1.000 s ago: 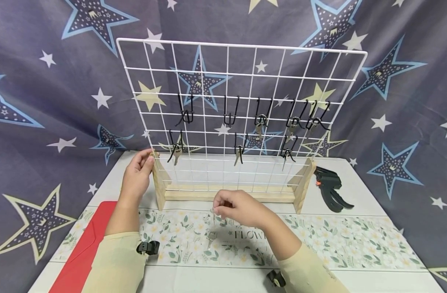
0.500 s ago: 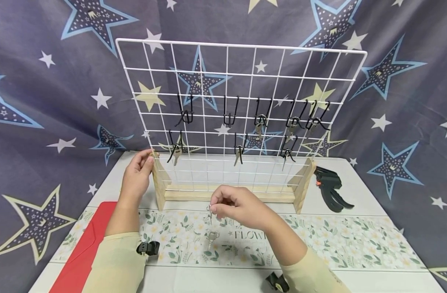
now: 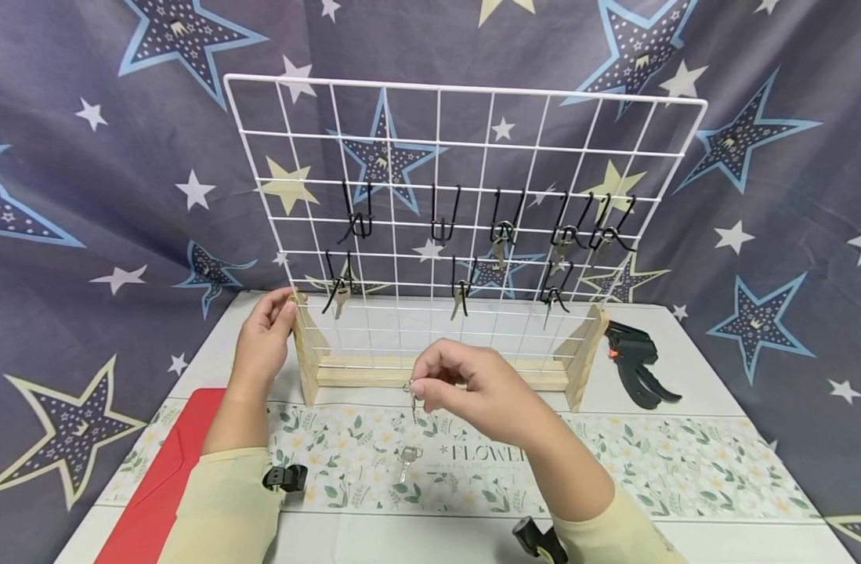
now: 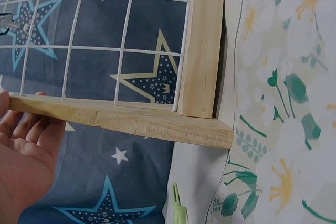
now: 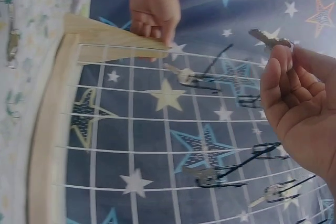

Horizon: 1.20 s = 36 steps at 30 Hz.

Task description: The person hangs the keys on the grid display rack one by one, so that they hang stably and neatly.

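A white wire grid (image 3: 465, 144) stands upright in a wooden base, its black hooks bearing several keys. My left hand (image 3: 264, 337) grips the top of the left wooden support (image 3: 307, 356), its fingers curled behind the wood in the left wrist view. Between thumb and index finger, my right hand (image 3: 475, 392) pinches a metal key (image 5: 270, 39) by its head, in front of the base rail and above the table. Another key (image 3: 406, 462) lies on the flower-printed strip below that hand. Two hooks in the upper row, such as the second one (image 3: 443, 227), show no key.
A red envelope-like folder (image 3: 169, 462) lies at the left under my forearm. Right of the rack is a black clamp (image 3: 638, 364) with an orange detail. A star-patterned cloth (image 3: 63, 298) hangs behind. A light-green object (image 4: 180, 213) shows behind the left support.
My right hand has risen slightly toward the grid with the key, which now hangs clearer below the fingertips. The left hand keeps its hold on the support.
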Tool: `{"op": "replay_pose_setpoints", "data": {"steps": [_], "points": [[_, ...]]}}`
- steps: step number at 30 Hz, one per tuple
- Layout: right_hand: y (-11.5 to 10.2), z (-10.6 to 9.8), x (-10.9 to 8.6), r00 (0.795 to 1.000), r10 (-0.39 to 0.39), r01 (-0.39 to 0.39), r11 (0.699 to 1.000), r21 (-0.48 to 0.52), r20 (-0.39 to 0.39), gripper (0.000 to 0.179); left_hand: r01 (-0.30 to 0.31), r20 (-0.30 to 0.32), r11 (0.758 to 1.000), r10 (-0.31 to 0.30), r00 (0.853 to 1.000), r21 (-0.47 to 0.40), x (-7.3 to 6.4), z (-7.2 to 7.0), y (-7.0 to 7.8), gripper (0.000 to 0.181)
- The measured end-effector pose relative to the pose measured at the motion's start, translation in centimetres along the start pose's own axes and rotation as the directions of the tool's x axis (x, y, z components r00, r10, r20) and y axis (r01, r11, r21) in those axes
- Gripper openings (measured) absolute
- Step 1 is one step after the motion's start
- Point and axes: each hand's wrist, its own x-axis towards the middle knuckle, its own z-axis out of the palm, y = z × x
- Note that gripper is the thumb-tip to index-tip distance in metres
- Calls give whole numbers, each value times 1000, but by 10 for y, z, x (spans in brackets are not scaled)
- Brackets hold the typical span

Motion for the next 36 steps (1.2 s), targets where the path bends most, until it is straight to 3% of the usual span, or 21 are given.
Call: {"op": "replay_pose_setpoints", "data": {"steps": [11, 16, 25, 36], "points": [[-25, -23, 7, 992, -90, 92, 996, 20, -87, 4, 8, 2, 1000, -8, 1000, 18, 0, 0, 0, 43], [-31, -35, 13, 981, -130, 133, 991, 8, -147, 4, -7, -2, 1000, 7, 1000, 17, -1, 0, 2, 43], [-34, -47, 23, 954, -133, 149, 988, 39, -269, 3, -10, 2, 1000, 10, 1000, 10, -1, 0, 3, 43], [-33, -56, 38, 925, -152, 225, 957, 182, -347, 7, -2, -2, 1000, 2, 1000, 16, -2, 1, 3, 44]]}}
